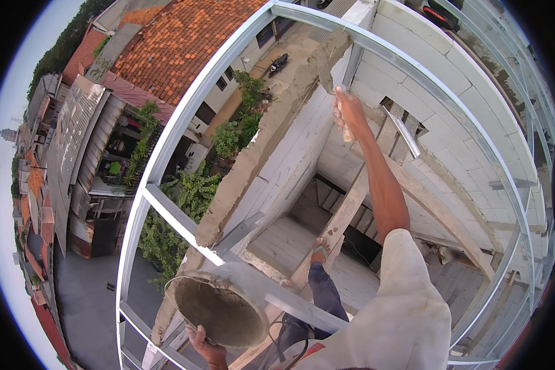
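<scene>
Guy's mid-plastering: right hand point(350, 114) gripping a trowel point(327, 69), spreading mortar on the wall top point(271, 132); left hand point(205, 347) fingers clutch the mortar pan point(219, 311). Probably needs a reload next.

Wall point(302, 148) of white blocks, seen from above, running from lower left up toward the frame's top. Its top edge carries a rough grey mortar bed point(259, 148) along nearly the whole length. Metal frame point(185, 216) rests across the wall near its lower end. Wooden plank point(345, 213) leans up from the floor point(283, 243) inside.
</scene>
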Demonstrator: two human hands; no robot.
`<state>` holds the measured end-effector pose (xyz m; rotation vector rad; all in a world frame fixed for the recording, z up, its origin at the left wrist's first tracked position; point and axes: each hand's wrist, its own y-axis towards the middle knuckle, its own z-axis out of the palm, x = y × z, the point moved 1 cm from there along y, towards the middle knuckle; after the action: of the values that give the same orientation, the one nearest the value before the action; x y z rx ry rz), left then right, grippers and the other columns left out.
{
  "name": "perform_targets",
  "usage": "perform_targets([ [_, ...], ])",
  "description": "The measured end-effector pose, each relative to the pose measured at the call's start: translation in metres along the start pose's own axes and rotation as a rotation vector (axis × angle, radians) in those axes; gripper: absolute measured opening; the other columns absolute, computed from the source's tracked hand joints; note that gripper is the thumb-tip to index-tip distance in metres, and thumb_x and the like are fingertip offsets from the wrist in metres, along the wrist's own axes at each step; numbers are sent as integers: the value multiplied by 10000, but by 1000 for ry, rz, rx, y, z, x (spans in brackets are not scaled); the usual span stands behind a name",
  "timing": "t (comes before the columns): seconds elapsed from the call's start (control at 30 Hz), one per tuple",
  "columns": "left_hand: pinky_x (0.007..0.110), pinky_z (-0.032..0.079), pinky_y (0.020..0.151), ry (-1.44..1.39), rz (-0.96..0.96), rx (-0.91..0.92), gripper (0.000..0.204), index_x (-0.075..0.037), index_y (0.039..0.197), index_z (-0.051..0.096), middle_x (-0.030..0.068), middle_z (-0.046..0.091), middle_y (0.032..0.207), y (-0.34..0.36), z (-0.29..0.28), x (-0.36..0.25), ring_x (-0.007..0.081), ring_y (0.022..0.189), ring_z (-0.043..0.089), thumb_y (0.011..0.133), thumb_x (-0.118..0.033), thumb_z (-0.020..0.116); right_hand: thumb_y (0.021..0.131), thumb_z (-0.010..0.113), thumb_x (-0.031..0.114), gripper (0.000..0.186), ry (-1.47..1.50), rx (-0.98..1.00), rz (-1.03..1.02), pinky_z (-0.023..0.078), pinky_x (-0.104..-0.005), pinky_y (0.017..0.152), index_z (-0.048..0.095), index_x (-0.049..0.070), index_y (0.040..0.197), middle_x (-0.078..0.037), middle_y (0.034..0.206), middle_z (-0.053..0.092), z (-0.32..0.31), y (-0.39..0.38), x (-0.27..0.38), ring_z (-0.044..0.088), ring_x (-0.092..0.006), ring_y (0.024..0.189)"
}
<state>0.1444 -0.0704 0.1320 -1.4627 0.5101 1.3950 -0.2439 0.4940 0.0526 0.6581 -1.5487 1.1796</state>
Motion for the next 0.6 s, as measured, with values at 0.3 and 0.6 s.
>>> perform_targets([
  [0.3, 459, 475, 1096, -22, 1, 64, 697, -39, 1565, 378, 162, 577, 1422, 3, -24, 12, 322, 1274, 589, 919, -164, 609, 1046, 550, 473, 429, -149, 123, 32, 452, -376, 473, 582, 59, 939, -35, 659, 513, 28, -39, -64, 515, -172, 506],
  [0.6, 426, 503, 1029, -15, -21, 7, 600, -14, 1422, 479, 137, 620, 1308, 0, 4, -2, 277, 1181, 625, 880, -210, 646, 920, 649, 151, 135, -1821, -559, -1030, 507, -469, 798, 777, 145, 964, -65, 920, 751, 0, 69, 106, 733, -271, 939],
])
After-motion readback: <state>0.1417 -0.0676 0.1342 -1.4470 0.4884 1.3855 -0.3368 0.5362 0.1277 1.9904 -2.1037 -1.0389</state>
